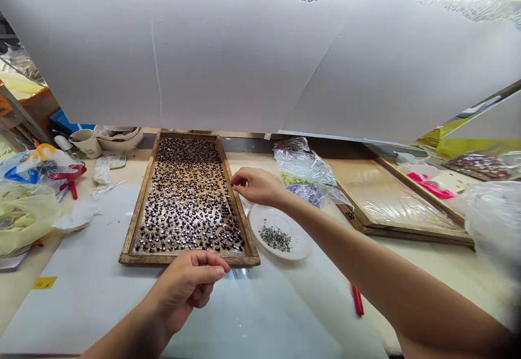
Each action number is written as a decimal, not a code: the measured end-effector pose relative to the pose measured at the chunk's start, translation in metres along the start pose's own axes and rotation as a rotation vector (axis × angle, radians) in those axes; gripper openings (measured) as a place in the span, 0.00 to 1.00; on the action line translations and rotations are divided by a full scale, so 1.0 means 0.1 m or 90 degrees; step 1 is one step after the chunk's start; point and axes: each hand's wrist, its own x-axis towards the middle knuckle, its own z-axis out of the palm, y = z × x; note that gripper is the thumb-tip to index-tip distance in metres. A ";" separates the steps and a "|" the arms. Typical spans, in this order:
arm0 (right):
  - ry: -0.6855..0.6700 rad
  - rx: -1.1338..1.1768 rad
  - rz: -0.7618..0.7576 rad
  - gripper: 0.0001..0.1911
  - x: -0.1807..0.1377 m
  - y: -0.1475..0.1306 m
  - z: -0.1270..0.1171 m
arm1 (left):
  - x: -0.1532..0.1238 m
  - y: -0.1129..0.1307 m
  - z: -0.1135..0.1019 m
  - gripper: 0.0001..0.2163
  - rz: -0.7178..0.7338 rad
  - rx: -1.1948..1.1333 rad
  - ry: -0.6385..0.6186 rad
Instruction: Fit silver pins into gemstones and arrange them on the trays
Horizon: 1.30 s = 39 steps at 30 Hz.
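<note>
A wooden-framed tray (127, 239) lies before me, its film-like base dotted with many small shiny dark pieces (187, 201). My left hand (185, 285) is at the tray's near edge, thumb pressed against the curled fingers. Whatever may be in that pinch is too small to make out. Over the tray's right rim, my right hand (260, 185) has its fingertips pinched together, and their contents cannot be told. Below the right wrist sits a white round dish (301, 242) holding a heap of small metal pin-like pieces (275, 238).
Wooden frames (411, 231) are stacked at the right, near clear bags (305, 161). A red stick-like object (357, 300) lies at front right. Plastic bags (28, 212) and a cup (86, 143) stand left. A large white panel (244, 60) hangs low over the table's back.
</note>
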 end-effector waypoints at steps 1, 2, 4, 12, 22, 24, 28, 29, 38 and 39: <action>-0.017 -0.008 0.002 0.08 0.10 0.02 0.02 | 0.01 -0.01 -0.01 0.08 -0.002 -0.003 -0.003; -0.032 -0.013 -0.003 0.09 0.19 0.04 0.03 | 0.01 -0.01 -0.02 0.08 -0.004 -0.005 -0.004; -0.054 -0.022 -0.019 0.09 0.34 0.06 0.08 | 0.01 -0.02 -0.04 0.08 -0.005 -0.014 -0.003; -0.134 -0.071 0.014 0.13 0.62 0.10 0.25 | -0.01 -0.02 -0.04 0.09 -0.010 -0.029 0.002; -0.172 -0.095 0.043 0.15 0.68 0.06 0.30 | -0.01 -0.03 -0.03 0.08 -0.012 -0.029 -0.014; -0.176 -0.096 0.046 0.15 0.68 0.05 0.31 | -0.02 -0.02 -0.03 0.08 -0.010 -0.028 -0.014; -0.178 -0.098 0.053 0.15 0.69 0.06 0.33 | -0.02 -0.02 -0.02 0.08 -0.013 -0.028 -0.009; -0.177 -0.098 0.054 0.15 0.69 0.06 0.33 | -0.02 -0.02 -0.02 0.08 -0.014 -0.028 -0.007; -0.178 -0.096 0.057 0.15 0.69 0.06 0.34 | -0.02 -0.02 0.00 0.08 -0.020 -0.025 0.002; -0.177 -0.095 0.057 0.14 0.69 0.06 0.34 | -0.02 -0.02 0.00 0.08 -0.018 -0.025 0.004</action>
